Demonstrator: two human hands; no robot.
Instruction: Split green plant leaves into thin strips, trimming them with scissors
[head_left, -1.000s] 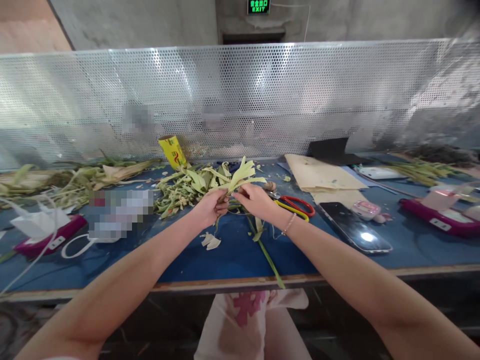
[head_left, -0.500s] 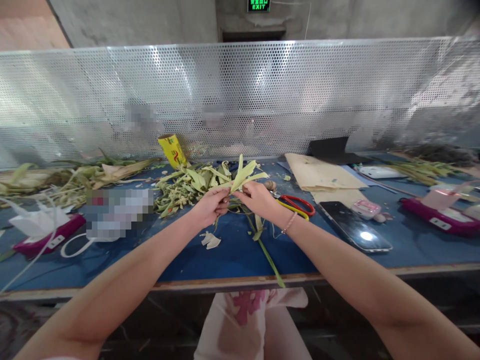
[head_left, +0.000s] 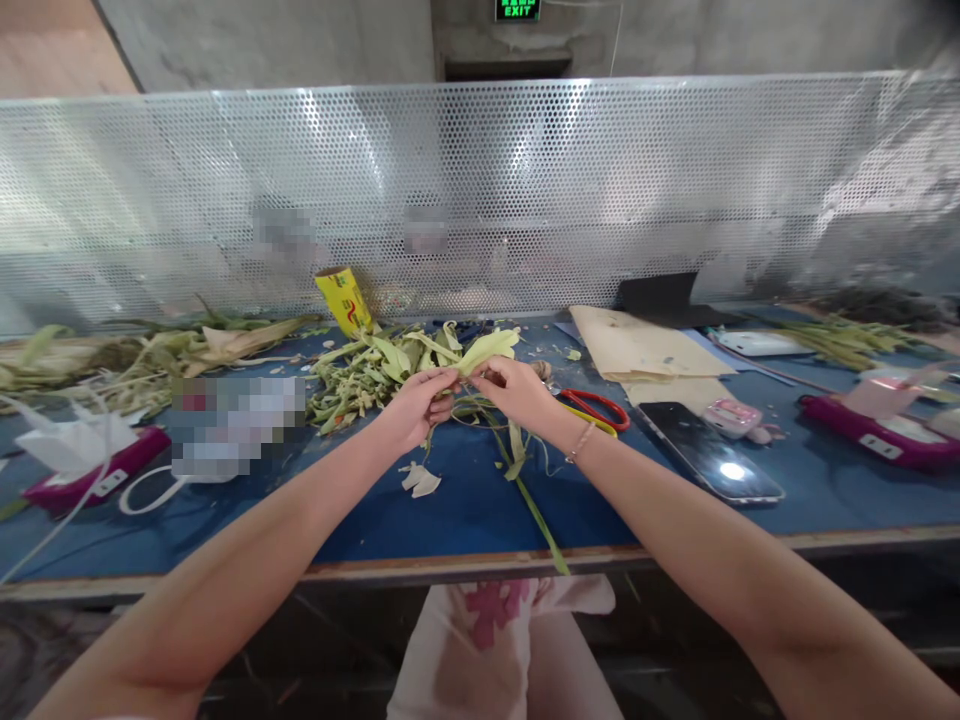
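Note:
A pale green leaf piece (head_left: 489,349) sticks up between my two hands over the middle of the table. My left hand (head_left: 427,405) is closed, pinching its lower end between thumb and fingers. Close beside it, my right hand (head_left: 514,390) is also closed in a pinch at the leaf's base. Just behind and left of the hands lies a heap of green plant pieces (head_left: 360,375). A long green stem (head_left: 538,515) lies on the blue table below my right hand, reaching the front edge. Pale scraps (head_left: 421,480) lie nearer me.
Red-handled scissors (head_left: 600,405) and a phone (head_left: 709,455) lie to the right, with brown paper (head_left: 645,345) behind. A yellow tube (head_left: 343,300) stands at the back by the perforated metal screen (head_left: 570,190). Magenta power strips (head_left: 877,435) sit at both sides.
The leaf pieces between my hands, fanned out before, now show as one broader leaf leaning right. My right hand's fingers have shifted slightly at its base.

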